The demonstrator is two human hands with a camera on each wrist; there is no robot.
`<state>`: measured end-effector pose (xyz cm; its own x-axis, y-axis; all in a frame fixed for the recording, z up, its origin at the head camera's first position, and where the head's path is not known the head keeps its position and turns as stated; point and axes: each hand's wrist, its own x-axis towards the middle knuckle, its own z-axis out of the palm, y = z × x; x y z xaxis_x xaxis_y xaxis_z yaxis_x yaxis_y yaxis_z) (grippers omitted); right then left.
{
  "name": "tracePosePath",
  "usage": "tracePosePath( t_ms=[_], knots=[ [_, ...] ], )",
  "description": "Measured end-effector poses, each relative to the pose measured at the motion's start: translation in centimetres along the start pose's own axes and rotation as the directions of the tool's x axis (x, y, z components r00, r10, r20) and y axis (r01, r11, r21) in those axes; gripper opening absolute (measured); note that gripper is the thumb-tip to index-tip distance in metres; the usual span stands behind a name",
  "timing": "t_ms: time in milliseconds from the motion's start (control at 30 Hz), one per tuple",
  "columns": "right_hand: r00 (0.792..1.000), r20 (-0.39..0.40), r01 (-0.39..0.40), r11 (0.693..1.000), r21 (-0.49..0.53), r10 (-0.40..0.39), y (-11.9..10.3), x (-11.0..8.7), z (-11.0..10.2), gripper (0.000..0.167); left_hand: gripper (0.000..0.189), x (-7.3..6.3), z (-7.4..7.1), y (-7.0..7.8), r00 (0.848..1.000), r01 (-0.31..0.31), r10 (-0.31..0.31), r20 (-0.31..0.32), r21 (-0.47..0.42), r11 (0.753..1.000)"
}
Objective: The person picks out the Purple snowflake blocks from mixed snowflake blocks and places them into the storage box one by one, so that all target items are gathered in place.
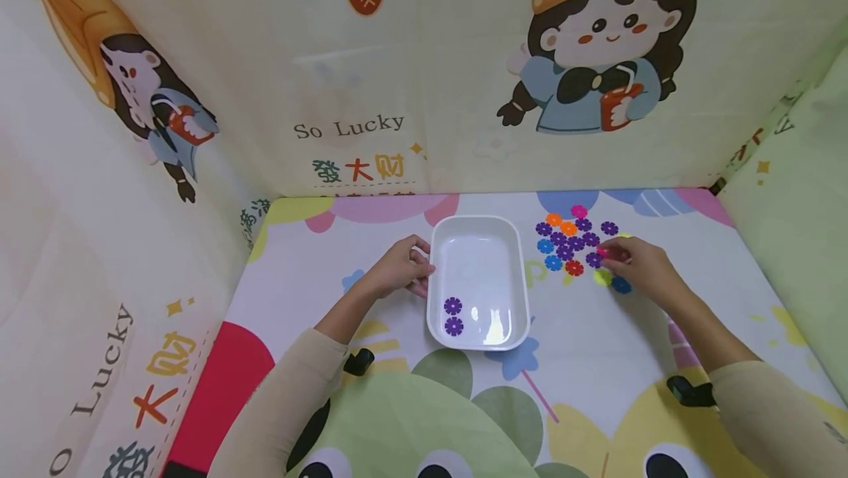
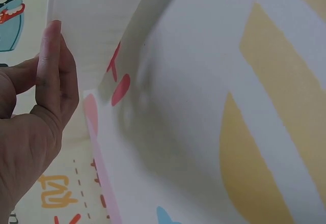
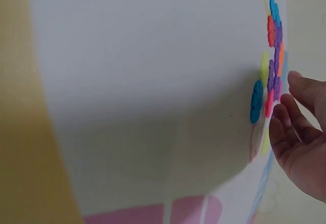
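Tray rim point(image 1: 475, 219) (white) lies in left hand point(image 1: 400, 267), pink disc point(image 1: 601, 251) in right hand point(image 1: 641, 264).

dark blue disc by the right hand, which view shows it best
The head view, because the dark blue disc shows its notched face. The right wrist view shows it nearly edge-on; the left wrist view lacks it.

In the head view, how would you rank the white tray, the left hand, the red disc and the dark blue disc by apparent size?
Largest to smallest:
1. white tray
2. left hand
3. red disc and dark blue disc: they look about alike, so I leave them unranked.
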<state>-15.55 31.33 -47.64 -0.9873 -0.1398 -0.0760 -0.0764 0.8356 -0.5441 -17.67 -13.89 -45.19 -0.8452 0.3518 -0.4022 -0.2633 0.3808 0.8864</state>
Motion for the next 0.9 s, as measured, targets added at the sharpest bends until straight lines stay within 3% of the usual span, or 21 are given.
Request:
tracePosePath(
  t_ms=[333, 667, 900],
  knots=[
    [0.998, 0.036, -0.057, 0.998, -0.014, 0.057, 0.4, 0.8, 1.0, 0.039, 0.038, -0.1, 0.0, -0.3, 1.0, -0.006, 0.006, -0.003, -0.009, 1.0],
    [0.999, 0.037, -0.015, 0.999, -0.029, 0.016, 0.5, 1.5, 1.3, 0.032, 0.037, 0.2, 0.0, -0.3, 1.0, -0.004, 0.004, 0.006, -0.001, 1.0],
    [0.996, 0.078, -0.044, 0.999, -0.012, 0.045, 0.7, 2.1, 1.2, 0.032, 0.037, 0.2, 0.0, -0.2, 1.0, -0.006, 0.006, -0.001, 0.002, 1.0]
  ],
)
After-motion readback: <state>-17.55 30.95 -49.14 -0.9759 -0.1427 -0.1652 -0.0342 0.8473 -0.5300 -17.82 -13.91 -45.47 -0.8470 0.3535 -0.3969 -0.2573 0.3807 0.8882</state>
